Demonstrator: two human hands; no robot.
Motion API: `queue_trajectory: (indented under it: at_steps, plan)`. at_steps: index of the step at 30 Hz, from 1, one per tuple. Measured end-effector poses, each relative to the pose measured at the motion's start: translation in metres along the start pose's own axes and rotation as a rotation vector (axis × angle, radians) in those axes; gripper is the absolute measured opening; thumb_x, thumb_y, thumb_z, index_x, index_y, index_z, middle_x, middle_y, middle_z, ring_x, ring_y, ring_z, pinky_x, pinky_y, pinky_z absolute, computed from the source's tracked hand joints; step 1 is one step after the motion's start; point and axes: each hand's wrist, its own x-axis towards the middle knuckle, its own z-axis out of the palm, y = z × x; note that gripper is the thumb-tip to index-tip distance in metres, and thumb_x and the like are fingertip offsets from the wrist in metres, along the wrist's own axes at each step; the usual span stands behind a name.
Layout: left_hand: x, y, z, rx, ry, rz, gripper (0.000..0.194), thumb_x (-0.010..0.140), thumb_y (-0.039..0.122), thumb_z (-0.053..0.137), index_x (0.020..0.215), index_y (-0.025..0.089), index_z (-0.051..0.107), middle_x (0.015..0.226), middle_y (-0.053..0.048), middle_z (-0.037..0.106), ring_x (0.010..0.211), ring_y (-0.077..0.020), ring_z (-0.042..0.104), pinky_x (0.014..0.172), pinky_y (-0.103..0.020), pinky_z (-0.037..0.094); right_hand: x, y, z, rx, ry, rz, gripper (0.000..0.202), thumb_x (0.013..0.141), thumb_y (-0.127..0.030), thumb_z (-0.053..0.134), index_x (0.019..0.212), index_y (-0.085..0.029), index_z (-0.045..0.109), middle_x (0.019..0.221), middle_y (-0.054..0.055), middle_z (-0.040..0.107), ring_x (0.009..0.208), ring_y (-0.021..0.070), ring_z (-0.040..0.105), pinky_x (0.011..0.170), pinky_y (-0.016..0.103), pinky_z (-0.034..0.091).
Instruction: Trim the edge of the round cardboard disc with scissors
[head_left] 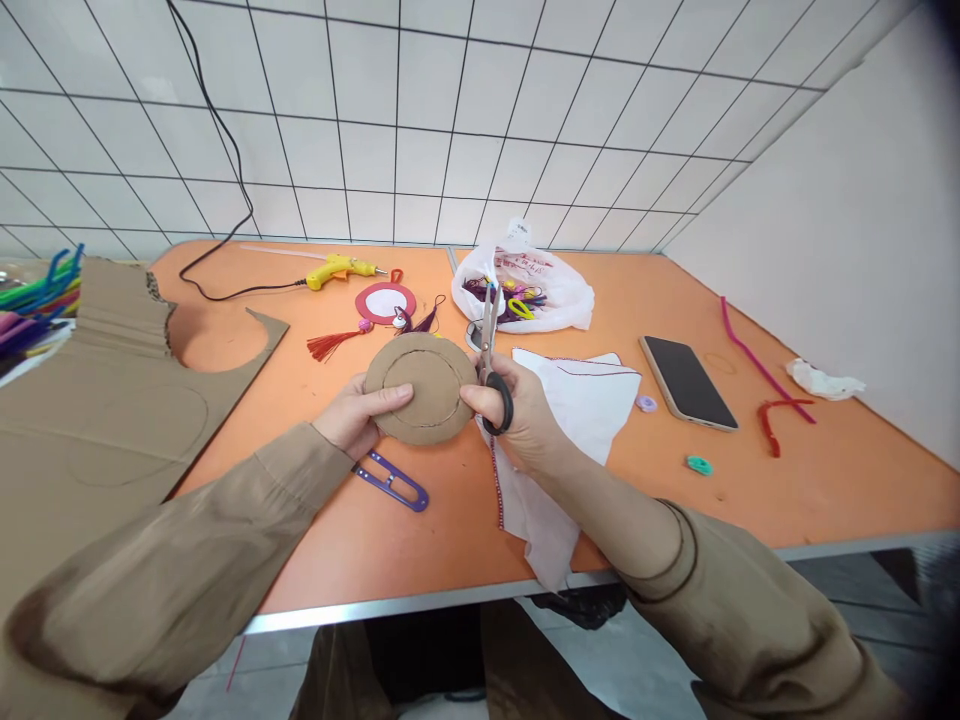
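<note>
A round cardboard disc [421, 385] with a smaller circle marked on its face is held up over the orange table. My left hand [358, 412] grips its left edge, thumb on the front. At the right edge, my right hand [521, 400] pinches the disc with its thumb and also holds scissors [487, 335], blades pointing up and black handle by the palm. Below the disc lies a purple slotted plastic piece [396, 482]. A white cloth [585, 395] with dark red edging lies under and beside my right hand.
Cut cardboard [112, 400] covers the left side. Behind are a yellow glue gun [337, 270] with a black cord, a red-rimmed round ornament [385, 303], a red tassel [330, 343] and a plastic bag [562, 295] of trimmings. To the right lies a phone [688, 382].
</note>
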Motion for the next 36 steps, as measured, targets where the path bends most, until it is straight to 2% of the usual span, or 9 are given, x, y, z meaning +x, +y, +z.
queue_trajectory:
  at_steps: [5, 8, 12, 18, 22, 25, 28, 32, 36]
  plan:
    - [0.001, 0.004, 0.001, -0.016, 0.021, 0.058, 0.043, 0.072, 0.041, 0.077, 0.107, 0.016, 0.074, 0.116, -0.014, 0.072, 0.112, -0.0335, 0.065, 0.093, -0.041, 0.053, 0.002, -0.002, -0.004, -0.028, 0.027, 0.000, 0.018, 0.063, -0.027, 0.073, 0.075, -0.020, 0.062, 0.066, -0.003, 0.054, 0.062, 0.0135, 0.045, 0.058, 0.028, 0.036]
    - [0.001, 0.009, 0.001, 0.030, 0.101, 0.078, 0.032, 0.069, 0.041, 0.079, 0.088, 0.015, 0.077, 0.092, -0.011, 0.077, 0.085, -0.0258, 0.072, 0.075, -0.034, 0.056, 0.003, -0.005, -0.006, -0.103, 0.004, 0.027, 0.020, 0.059, -0.025, 0.074, 0.076, -0.020, 0.064, 0.065, -0.004, 0.053, 0.062, 0.0135, 0.045, 0.059, 0.028, 0.036]
    - [0.000, 0.012, 0.003, 0.104, 0.128, 0.041, 0.025, 0.062, 0.036, 0.085, 0.069, 0.015, 0.073, 0.065, -0.005, 0.072, 0.056, -0.0150, 0.064, 0.053, -0.025, 0.050, 0.003, -0.007, -0.006, -0.130, 0.013, 0.025, 0.023, 0.060, -0.026, 0.074, 0.081, -0.021, 0.066, 0.065, -0.004, 0.054, 0.061, 0.0132, 0.046, 0.058, 0.027, 0.036]
    - [0.004, 0.012, 0.002, 0.055, 0.218, 0.145, 0.026, 0.062, 0.039, 0.085, 0.071, 0.017, 0.074, 0.069, -0.004, 0.073, 0.060, -0.0151, 0.065, 0.057, -0.025, 0.053, 0.002, -0.004, -0.005, -0.089, -0.049, 0.024, 0.016, 0.062, -0.027, 0.074, 0.071, -0.020, 0.062, 0.065, -0.003, 0.056, 0.063, 0.0145, 0.049, 0.058, 0.028, 0.039]
    - [0.006, 0.007, -0.004, 0.101, 0.074, 0.108, 0.033, 0.061, 0.045, 0.085, 0.077, 0.017, 0.075, 0.068, -0.004, 0.071, 0.057, -0.0138, 0.063, 0.046, -0.022, 0.048, 0.003, 0.001, -0.003, -0.002, 0.074, -0.025, 0.020, 0.065, -0.029, 0.075, 0.078, -0.021, 0.063, 0.070, -0.001, 0.060, 0.067, 0.0164, 0.052, 0.061, 0.030, 0.043]
    - [0.005, 0.003, -0.003, 0.185, 0.047, 0.034, 0.031, 0.061, 0.040, 0.086, 0.077, 0.016, 0.075, 0.071, -0.006, 0.073, 0.055, -0.0138, 0.062, 0.043, -0.022, 0.048, 0.003, 0.002, -0.002, 0.017, 0.053, -0.023, 0.023, 0.065, -0.030, 0.076, 0.082, -0.021, 0.063, 0.073, 0.000, 0.061, 0.070, 0.0176, 0.053, 0.064, 0.031, 0.044]
    - [0.003, 0.005, -0.002, 0.234, 0.083, 0.012, 0.032, 0.060, 0.035, 0.084, 0.084, 0.015, 0.078, 0.077, -0.008, 0.076, 0.061, -0.0176, 0.066, 0.049, -0.025, 0.052, 0.003, 0.000, -0.002, -0.036, 0.062, -0.019, 0.022, 0.067, -0.030, 0.073, 0.084, -0.021, 0.062, 0.071, -0.002, 0.057, 0.067, 0.0159, 0.050, 0.060, 0.030, 0.041]
    - [-0.001, 0.013, -0.003, 0.268, 0.044, -0.035, 0.034, 0.056, 0.024, 0.084, 0.088, 0.016, 0.079, 0.086, -0.008, 0.078, 0.080, -0.0261, 0.072, 0.076, -0.036, 0.057, 0.004, -0.003, -0.006, -0.103, 0.067, -0.016, 0.018, 0.067, -0.029, 0.071, 0.080, -0.021, 0.062, 0.065, -0.004, 0.050, 0.059, 0.0122, 0.042, 0.054, 0.027, 0.033]
    - [0.001, 0.015, -0.004, 0.162, 0.106, 0.038, 0.028, 0.057, 0.028, 0.085, 0.082, 0.016, 0.079, 0.085, -0.010, 0.078, 0.078, -0.0268, 0.073, 0.077, -0.039, 0.057, 0.005, -0.001, -0.005, -0.077, -0.009, 0.036, 0.023, 0.063, -0.030, 0.074, 0.075, -0.021, 0.057, 0.061, -0.005, 0.048, 0.055, 0.0113, 0.041, 0.052, 0.026, 0.034]
